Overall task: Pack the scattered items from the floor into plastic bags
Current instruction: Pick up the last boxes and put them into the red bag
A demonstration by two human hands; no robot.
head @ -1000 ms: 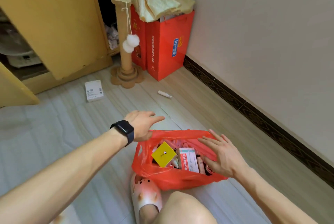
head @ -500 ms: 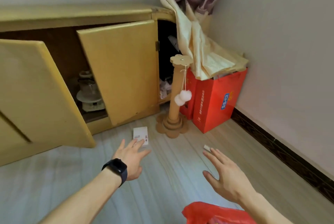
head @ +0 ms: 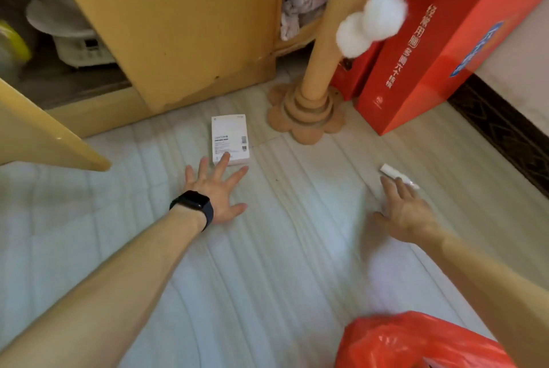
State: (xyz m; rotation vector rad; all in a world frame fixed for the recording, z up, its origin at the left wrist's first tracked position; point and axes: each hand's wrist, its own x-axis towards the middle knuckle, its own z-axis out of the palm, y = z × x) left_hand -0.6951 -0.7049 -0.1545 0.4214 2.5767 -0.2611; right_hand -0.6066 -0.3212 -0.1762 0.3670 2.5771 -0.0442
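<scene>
Two hands reach out over the floor (head: pixel 267 248), and neither has hold of anything. The left hand (head: pixel 215 192), with one black watch (head: pixel 194 207) on its wrist, is spread flat with straight fingers. Its middle fingertip overlaps the near edge of the one white box (head: pixel 229 138); whether it actually touches cannot be told. The right hand (head: pixel 407 210) is open too, fingers stretched forward, their tips right at the one small white tube (head: pixel 396 174) lying on the floor. This part is blurred, so contact is unclear.

The box lies flat just beside the base of a scratching post (head: pixel 315 94). It carries lines of small print and two barcodes, too fine to read. One red plastic bag (head: pixel 416 341) sits at the bottom edge, near the right forearm and well apart from the box and tube.

Two white pompoms (head: pixel 383 16) hang on strings beside the post. Behind it, two red paper bags (head: pixel 430 55) stand against the wall; the nearer one has a column of white Chinese characters and a blue logo on its side. Two yellow cabinet doors (head: pixel 178 25) stand open, with a white appliance (head: pixel 74 37) inside. A dark patterned baseboard (head: pixel 499 129) runs along the right wall.
</scene>
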